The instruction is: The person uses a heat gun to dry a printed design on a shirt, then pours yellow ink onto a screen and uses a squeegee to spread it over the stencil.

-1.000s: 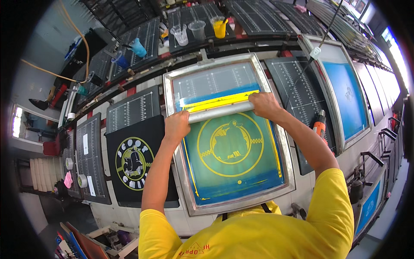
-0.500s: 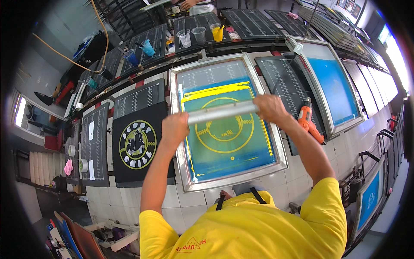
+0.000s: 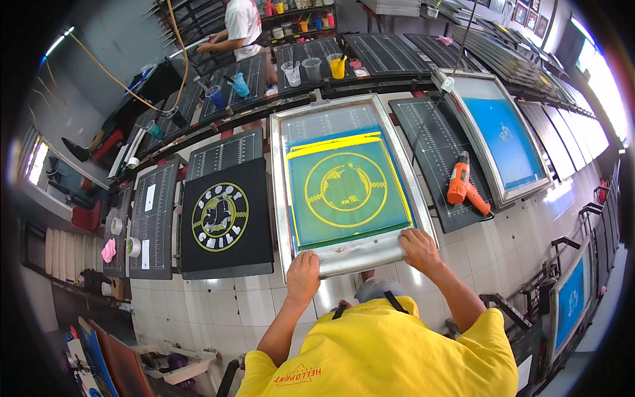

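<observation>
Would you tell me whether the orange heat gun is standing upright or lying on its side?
Lying on its side. The orange heat gun rests flat on the dark gridded board, handle pointing toward the near edge.

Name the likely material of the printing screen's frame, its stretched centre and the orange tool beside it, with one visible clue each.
Screen frame: probably aluminium; pale grey, dull shine.
Mesh: seemingly fine fabric; flat, taut, tinted teal, with a yellow round design.
Orange tool: likely moulded plastic; smooth, uniform bright colour.
</observation>
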